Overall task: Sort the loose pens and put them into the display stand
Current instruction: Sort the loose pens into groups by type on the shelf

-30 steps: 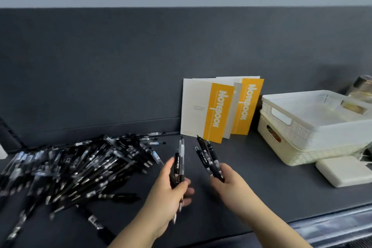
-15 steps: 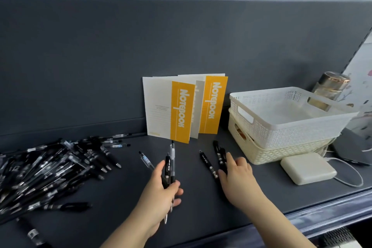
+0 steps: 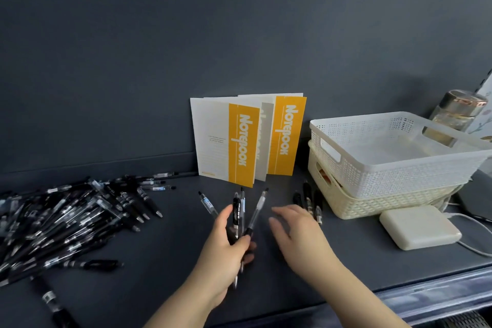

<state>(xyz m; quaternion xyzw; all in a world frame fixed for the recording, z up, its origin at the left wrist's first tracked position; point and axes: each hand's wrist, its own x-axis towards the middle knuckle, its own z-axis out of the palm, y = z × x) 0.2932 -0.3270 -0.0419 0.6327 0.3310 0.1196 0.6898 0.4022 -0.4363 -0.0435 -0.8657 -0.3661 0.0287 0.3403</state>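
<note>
Sorting step, by the look of it: grouping pens by type, nothing in a stand yet. No display stand in view.

Gripping with left hand (image 3: 221, 250) a fanned bunch of slim black and clear plastic pens (image 3: 238, 212); fingers and thumb curled round the lower barrels, upper ends fanning toward 12 o'clock. Holding right hand (image 3: 295, 231) palm down, low over the dark grey desk top (image 3: 159, 261), fingers relaxed and spread, gripping nothing. Touching the desk or not: cannot tell.

At 1 o'clock of the right hand, just beside the cream perforated plastic basket (image 3: 372, 206): small set of chunky black pens (image 3: 308, 200). At 9 o'clock of both hands: big loose heap of black pens (image 3: 74, 216). At 11 o'clock of the left hand: single clear pen (image 3: 207, 204), lying alone.

Next, probably: pulling one pen from the bunch and laying it with its kind. Calls for a pinch on one barrel without loosening the rest.
</note>
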